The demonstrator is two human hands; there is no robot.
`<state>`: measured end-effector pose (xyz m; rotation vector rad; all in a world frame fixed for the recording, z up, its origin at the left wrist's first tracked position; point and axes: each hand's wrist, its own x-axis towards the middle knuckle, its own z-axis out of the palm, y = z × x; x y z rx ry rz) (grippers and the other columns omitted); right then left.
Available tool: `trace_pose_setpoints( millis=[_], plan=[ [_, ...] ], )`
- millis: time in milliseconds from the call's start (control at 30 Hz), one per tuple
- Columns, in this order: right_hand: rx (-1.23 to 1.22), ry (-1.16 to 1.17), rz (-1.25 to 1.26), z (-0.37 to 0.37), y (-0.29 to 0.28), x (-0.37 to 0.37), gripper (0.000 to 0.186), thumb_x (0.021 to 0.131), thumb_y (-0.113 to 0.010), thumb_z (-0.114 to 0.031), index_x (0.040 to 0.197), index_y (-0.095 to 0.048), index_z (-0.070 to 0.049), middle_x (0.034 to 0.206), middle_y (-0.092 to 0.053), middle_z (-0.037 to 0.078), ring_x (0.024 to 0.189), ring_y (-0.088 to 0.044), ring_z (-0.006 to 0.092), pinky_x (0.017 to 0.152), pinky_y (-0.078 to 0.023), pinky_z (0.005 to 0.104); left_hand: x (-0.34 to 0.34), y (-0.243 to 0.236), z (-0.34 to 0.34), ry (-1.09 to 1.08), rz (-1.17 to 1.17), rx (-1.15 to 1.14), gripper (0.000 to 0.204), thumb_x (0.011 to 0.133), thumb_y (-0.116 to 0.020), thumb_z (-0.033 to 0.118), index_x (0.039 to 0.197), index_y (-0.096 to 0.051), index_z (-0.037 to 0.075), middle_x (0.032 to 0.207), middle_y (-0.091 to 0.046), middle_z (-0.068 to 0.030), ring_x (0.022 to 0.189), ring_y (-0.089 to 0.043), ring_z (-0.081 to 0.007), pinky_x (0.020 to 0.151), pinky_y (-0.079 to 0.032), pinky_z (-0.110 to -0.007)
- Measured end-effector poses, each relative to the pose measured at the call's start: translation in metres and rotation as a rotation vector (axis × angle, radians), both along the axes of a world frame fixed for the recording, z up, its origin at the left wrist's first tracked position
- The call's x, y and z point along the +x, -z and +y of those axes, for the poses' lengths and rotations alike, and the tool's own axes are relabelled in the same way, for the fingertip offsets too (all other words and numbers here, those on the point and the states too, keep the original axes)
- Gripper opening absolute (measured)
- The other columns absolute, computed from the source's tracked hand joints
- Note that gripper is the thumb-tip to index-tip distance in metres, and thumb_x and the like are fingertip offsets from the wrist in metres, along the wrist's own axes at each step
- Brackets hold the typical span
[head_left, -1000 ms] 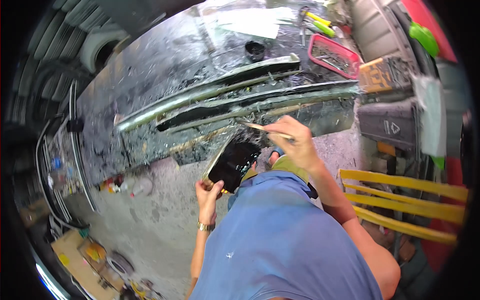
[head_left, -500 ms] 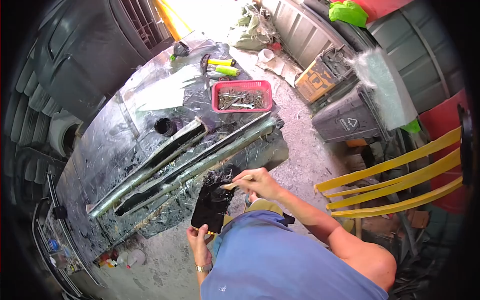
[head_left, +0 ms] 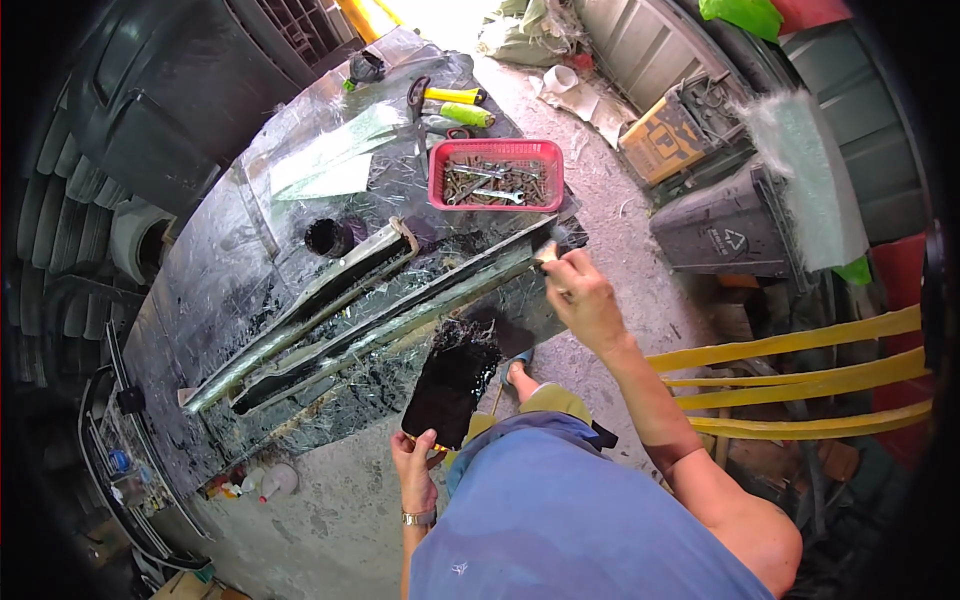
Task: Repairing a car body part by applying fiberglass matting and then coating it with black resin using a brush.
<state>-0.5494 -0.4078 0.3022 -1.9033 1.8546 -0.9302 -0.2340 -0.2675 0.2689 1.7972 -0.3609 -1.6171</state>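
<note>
My right hand (head_left: 582, 298) grips a small brush (head_left: 547, 250) at the right end of the nearer long channel-shaped piece (head_left: 420, 295), which is dark inside with pale edges. A similar piece (head_left: 300, 325) lies beside it. Held by its lower edge in my left hand (head_left: 415, 455) is a flat container coated in black wet material (head_left: 445, 395), tilted below the nearer piece. Both pieces rest on a dark, smeared work surface (head_left: 200, 310). A dark cup (head_left: 325, 237) stands behind them.
A red basket of bolts and wrenches (head_left: 494, 176), yellow-handled tools (head_left: 455, 95) and white sheets (head_left: 335, 155) lie on the surface. At right are a grey bin (head_left: 720, 237), a cardboard box (head_left: 660, 140) and curved yellow strips (head_left: 800, 360). Tall dark panels (head_left: 150, 90) line the left.
My right hand has moved the brush from the black container up and rightward to the end of the nearer piece. The view has swung toward the far end of the work surface.
</note>
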Motion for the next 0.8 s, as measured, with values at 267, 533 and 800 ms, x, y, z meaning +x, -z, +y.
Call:
trace_pose_setpoints(
  millis=[267, 533, 800],
  plan=[
    [-0.050, -0.080, 0.102, 0.004, 0.023, 0.092, 0.016, 0.075, -0.066, -0.002, 0.090, -0.063, -0.005, 0.083, -0.051, 0.011, 0.080, -0.058, 0.0288, 0.067, -0.051, 0.0384, 0.041, -0.001, 0.010, 0.004, -0.007, 0.020, 0.056, 0.077, -0.075, 0.022, 0.116, -0.038, 0.006, 0.108, -0.056, -0.0047, 0.092, -0.057, -0.0133, 0.071, -0.052, -0.033],
    [0.033, -0.253, -0.136, 0.018, -0.001, 0.144, 0.017, 0.073, -0.064, -0.003, 0.090, -0.062, -0.004, 0.084, -0.054, 0.011, 0.077, -0.060, 0.0291, 0.067, -0.050, 0.0380, 0.068, -0.007, 0.019, -0.088, -0.047, 0.013, 0.056, 0.076, -0.076, 0.017, 0.117, -0.038, 0.004, 0.106, -0.055, -0.0056, 0.092, -0.057, -0.0142, 0.072, -0.052, -0.030],
    [0.315, -0.502, -0.389, 0.042, -0.033, 0.108, 0.021, 0.075, -0.066, 0.001, 0.096, -0.065, -0.003, 0.085, -0.059, 0.010, 0.071, -0.059, 0.0195, 0.063, -0.049, 0.0295, 0.059, -0.006, 0.008, -0.051, -0.035, -0.063, 0.062, 0.073, -0.081, 0.016, 0.117, -0.039, 0.003, 0.099, -0.054, -0.0041, 0.085, -0.054, -0.0110, 0.069, -0.048, -0.025]
  ],
)
